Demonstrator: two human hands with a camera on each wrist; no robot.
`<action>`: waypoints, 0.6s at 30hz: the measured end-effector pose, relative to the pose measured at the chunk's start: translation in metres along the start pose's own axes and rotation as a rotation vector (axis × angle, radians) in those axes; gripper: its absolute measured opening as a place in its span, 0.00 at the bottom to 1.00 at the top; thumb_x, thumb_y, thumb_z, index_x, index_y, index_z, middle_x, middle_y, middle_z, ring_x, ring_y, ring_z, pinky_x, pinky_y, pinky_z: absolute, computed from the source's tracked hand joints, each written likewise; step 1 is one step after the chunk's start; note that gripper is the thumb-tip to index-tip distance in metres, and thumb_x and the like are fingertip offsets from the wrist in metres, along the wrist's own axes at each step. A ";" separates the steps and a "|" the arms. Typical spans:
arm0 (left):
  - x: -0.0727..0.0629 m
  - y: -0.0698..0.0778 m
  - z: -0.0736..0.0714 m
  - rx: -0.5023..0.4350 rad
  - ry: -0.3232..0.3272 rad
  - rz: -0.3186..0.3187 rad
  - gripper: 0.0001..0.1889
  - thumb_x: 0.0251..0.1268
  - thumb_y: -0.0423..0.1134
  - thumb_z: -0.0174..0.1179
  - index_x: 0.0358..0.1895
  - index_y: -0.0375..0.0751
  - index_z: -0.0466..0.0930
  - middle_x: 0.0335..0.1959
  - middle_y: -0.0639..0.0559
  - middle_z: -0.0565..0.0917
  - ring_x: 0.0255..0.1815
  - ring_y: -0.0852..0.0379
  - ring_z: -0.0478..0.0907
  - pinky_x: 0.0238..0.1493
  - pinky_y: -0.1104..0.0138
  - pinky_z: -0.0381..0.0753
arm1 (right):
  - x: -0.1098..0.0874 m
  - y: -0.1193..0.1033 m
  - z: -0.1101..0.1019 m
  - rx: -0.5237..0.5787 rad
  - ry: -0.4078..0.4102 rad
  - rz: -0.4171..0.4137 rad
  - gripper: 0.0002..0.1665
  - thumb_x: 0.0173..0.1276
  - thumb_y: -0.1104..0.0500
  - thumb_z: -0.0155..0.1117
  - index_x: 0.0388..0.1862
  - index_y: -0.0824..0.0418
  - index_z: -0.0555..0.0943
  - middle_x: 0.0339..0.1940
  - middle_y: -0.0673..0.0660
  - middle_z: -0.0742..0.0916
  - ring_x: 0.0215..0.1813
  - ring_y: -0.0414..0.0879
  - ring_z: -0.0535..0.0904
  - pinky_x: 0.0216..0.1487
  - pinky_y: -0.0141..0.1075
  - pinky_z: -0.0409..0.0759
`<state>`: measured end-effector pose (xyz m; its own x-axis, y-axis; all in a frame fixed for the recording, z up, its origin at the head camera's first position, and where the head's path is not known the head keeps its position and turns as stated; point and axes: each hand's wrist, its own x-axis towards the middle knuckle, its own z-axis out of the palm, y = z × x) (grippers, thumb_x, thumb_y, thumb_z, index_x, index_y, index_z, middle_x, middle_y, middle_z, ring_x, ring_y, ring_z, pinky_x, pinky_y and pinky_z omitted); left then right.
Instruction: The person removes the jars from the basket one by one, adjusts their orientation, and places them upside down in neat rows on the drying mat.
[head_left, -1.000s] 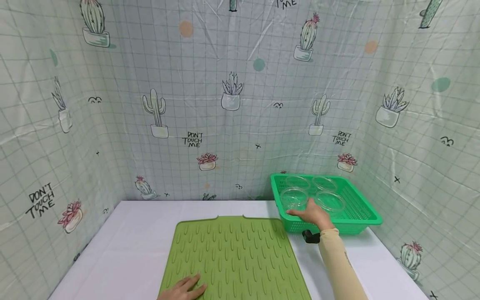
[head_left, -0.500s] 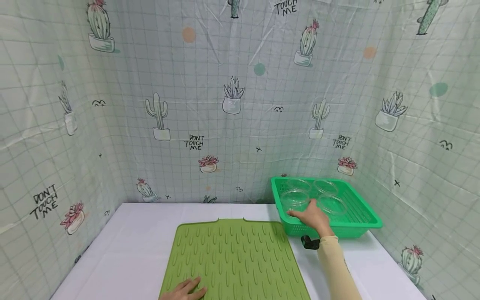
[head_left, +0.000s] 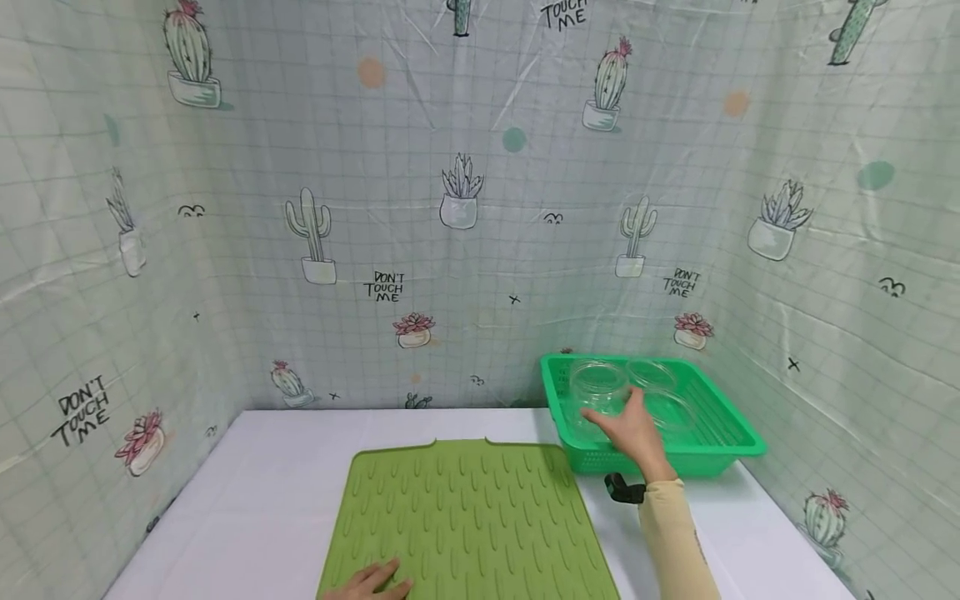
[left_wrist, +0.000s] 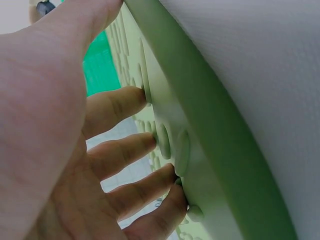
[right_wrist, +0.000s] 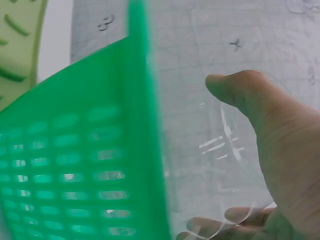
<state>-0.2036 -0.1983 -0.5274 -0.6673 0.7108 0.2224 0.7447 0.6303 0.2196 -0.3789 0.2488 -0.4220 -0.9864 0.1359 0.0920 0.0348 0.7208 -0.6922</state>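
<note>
A clear plastic bowl (head_left: 597,385) is held by the right hand (head_left: 636,433), with the thumb and the fingers curled around its rim, and it is tilted and raised above the front left part of the green basket (head_left: 720,454), which stands at the back right of the white table (head_left: 247,500). Other clear bowls (head_left: 660,392) lie in the same basket beside it. The left hand (head_left: 371,581) rests flat, its fingers straight and slightly spread, on the near edge of the green ribbed mat (head_left: 468,517) in the middle of the table.

bare table (head_left: 255,492) left of mat (head_left: 465,517), basket (head_left: 720,454) walls hemming bowls (head_left: 660,375)
</note>
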 end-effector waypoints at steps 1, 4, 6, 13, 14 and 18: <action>0.000 0.001 -0.001 -0.005 -0.022 -0.020 0.26 0.67 0.60 0.54 0.64 0.55 0.76 0.62 0.38 0.77 0.53 0.38 0.79 0.28 0.67 0.81 | -0.001 -0.003 -0.002 0.003 0.009 -0.006 0.71 0.56 0.26 0.62 0.77 0.66 0.37 0.73 0.77 0.58 0.65 0.72 0.66 0.55 0.61 0.74; 0.001 0.003 -0.004 0.001 -0.072 -0.039 0.26 0.66 0.60 0.54 0.64 0.54 0.76 0.62 0.37 0.76 0.54 0.37 0.79 0.28 0.66 0.82 | -0.005 -0.011 -0.008 0.003 0.048 -0.026 0.70 0.57 0.27 0.62 0.78 0.65 0.37 0.73 0.76 0.58 0.65 0.72 0.67 0.55 0.61 0.74; 0.003 0.005 -0.007 -0.003 -0.114 -0.060 0.27 0.66 0.61 0.54 0.64 0.54 0.76 0.62 0.37 0.76 0.54 0.36 0.78 0.29 0.64 0.83 | -0.008 -0.015 -0.012 -0.004 0.077 -0.041 0.69 0.58 0.28 0.62 0.78 0.65 0.37 0.74 0.75 0.58 0.64 0.72 0.68 0.53 0.61 0.75; 0.013 0.009 -0.011 -0.052 -0.224 -0.194 0.29 0.65 0.61 0.54 0.63 0.50 0.77 0.63 0.36 0.75 0.55 0.34 0.77 0.36 0.57 0.84 | -0.019 -0.026 -0.021 -0.014 0.162 -0.104 0.68 0.56 0.29 0.65 0.78 0.63 0.41 0.74 0.72 0.60 0.64 0.69 0.68 0.51 0.59 0.75; 0.014 0.009 -0.010 -0.052 -0.229 -0.209 0.29 0.65 0.62 0.53 0.63 0.50 0.77 0.63 0.37 0.75 0.56 0.35 0.77 0.37 0.57 0.84 | -0.021 -0.028 -0.022 -0.018 0.174 -0.118 0.67 0.56 0.30 0.66 0.78 0.63 0.42 0.73 0.72 0.61 0.64 0.69 0.68 0.52 0.59 0.74; 0.013 0.010 -0.011 -0.079 -0.234 -0.212 0.30 0.64 0.62 0.54 0.64 0.48 0.76 0.64 0.35 0.74 0.57 0.33 0.76 0.39 0.55 0.84 | -0.027 -0.038 -0.022 -0.053 0.228 -0.176 0.65 0.55 0.33 0.69 0.76 0.64 0.47 0.70 0.71 0.66 0.64 0.67 0.68 0.54 0.60 0.73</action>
<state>-0.2048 -0.1863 -0.5114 -0.7789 0.6244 -0.0583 0.5798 0.7524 0.3126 -0.3496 0.2330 -0.3824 -0.9168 0.1508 0.3698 -0.1190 0.7808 -0.6134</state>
